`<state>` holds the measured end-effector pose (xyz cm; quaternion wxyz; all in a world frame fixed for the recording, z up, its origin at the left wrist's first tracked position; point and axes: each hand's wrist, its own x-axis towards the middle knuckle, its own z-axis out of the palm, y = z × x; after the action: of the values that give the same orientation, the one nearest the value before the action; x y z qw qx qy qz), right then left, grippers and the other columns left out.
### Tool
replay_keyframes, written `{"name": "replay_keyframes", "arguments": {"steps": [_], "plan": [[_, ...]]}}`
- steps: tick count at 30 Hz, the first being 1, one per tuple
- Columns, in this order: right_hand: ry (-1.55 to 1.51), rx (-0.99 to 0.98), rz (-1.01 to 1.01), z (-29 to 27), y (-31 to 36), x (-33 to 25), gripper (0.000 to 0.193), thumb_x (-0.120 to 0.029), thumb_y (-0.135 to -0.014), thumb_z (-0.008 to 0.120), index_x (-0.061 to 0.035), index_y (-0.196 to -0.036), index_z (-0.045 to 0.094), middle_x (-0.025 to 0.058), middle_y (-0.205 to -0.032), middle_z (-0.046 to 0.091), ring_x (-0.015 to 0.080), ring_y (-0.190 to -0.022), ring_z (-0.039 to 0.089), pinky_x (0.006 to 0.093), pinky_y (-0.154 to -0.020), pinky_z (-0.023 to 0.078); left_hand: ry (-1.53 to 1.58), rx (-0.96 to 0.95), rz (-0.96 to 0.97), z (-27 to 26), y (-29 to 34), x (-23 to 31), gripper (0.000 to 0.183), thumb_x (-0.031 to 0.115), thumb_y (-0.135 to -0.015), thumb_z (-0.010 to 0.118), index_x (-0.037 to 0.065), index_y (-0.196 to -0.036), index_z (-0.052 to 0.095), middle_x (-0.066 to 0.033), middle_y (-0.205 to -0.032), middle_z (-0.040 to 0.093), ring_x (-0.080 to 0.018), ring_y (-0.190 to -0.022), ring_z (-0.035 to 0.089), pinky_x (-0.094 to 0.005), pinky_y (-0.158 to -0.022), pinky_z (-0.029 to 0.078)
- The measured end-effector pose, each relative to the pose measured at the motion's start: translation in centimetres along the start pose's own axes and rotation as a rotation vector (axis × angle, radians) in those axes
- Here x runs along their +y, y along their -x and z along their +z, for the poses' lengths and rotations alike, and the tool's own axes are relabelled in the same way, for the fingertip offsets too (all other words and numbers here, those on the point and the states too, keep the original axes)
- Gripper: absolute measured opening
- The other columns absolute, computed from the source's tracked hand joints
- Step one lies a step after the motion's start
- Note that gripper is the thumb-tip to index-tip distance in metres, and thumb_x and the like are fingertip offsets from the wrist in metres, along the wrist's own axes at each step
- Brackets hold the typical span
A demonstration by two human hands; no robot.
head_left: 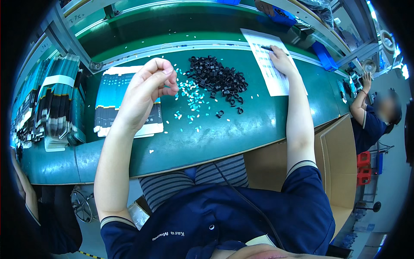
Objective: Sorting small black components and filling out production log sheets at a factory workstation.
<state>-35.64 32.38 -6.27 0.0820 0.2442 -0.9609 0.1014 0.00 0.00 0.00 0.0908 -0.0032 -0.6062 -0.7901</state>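
Observation:
My left hand [152,84] is raised above the table, its thumb and fingertips pinched together. Whatever may be between them is too small to make out. Below and beside it lie many tiny green and white pieces [189,98], scattered over the green tabletop. A heap of small black ring-like plastic parts [217,77] spreads just to their right. My right hand [282,62] rests on a printed paper sheet [272,80], its fingers closed over a dark pen [266,48] near the sheet's upper part.
Flat teal-and-black printed cards [113,93] lie left of the pieces. Tall bundles of similar cards [58,101] stand farther left. A cardboard box [338,159] sits at the table's right front. Blue bins [324,56] are at the far right, where another person [371,116] works.

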Motion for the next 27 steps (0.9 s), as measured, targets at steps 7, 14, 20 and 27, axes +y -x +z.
{"name": "replay_keyframes", "arguments": {"steps": [7,14,20,27], "plan": [[0.313,-0.144,0.441,-5.4,2.8,-2.6,0.042,-0.041,-0.09,0.05,-0.0072,-0.106,0.067,0.0145,-0.098,0.068,0.0276,-0.094,0.065,0.04,-0.089,0.048,-0.113,-0.032,-0.029,0.5,0.1,-0.1,0.016,0.023,-0.093,0.055,0.008,-0.087,0.056,-0.0007,-0.08,0.056,-0.0088,-0.077,0.055,-0.0243,-0.072,0.046],[0.248,0.037,0.39,-4.5,4.8,-0.4,0.029,-0.026,-0.089,0.055,-0.0021,-0.103,0.063,0.0189,-0.102,0.066,0.0317,-0.094,0.065,0.0408,-0.083,0.05,-0.145,-0.047,-0.038,0.5,0.2,0.0,0.015,0.021,-0.092,0.056,0.006,-0.09,0.059,-0.0007,-0.082,0.059,-0.0082,-0.079,0.056,-0.0235,-0.073,0.046],[-0.289,0.466,0.354,-5.9,8.3,-1.2,0.032,-0.009,-0.094,0.041,-0.004,-0.124,0.049,0.0208,-0.102,0.065,0.0326,-0.096,0.065,0.0407,-0.083,0.05,-0.144,-0.062,-0.023,0.6,0.2,0.1,0.017,0.022,-0.092,0.057,0.006,-0.09,0.059,-0.0011,-0.081,0.059,-0.0075,-0.078,0.056,-0.0232,-0.073,0.046],[-0.557,0.164,-0.065,-6.1,14.6,-2.4,0.046,-0.013,-0.09,0.048,-0.0033,-0.133,0.04,0.0142,-0.117,0.061,0.0245,-0.115,0.055,0.0324,-0.096,0.041,-0.123,-0.078,-0.016,0.4,0.1,0.0,0.017,0.022,-0.093,0.056,0.006,-0.089,0.059,-0.0009,-0.082,0.059,-0.008,-0.078,0.056,-0.0233,-0.073,0.046]]}}
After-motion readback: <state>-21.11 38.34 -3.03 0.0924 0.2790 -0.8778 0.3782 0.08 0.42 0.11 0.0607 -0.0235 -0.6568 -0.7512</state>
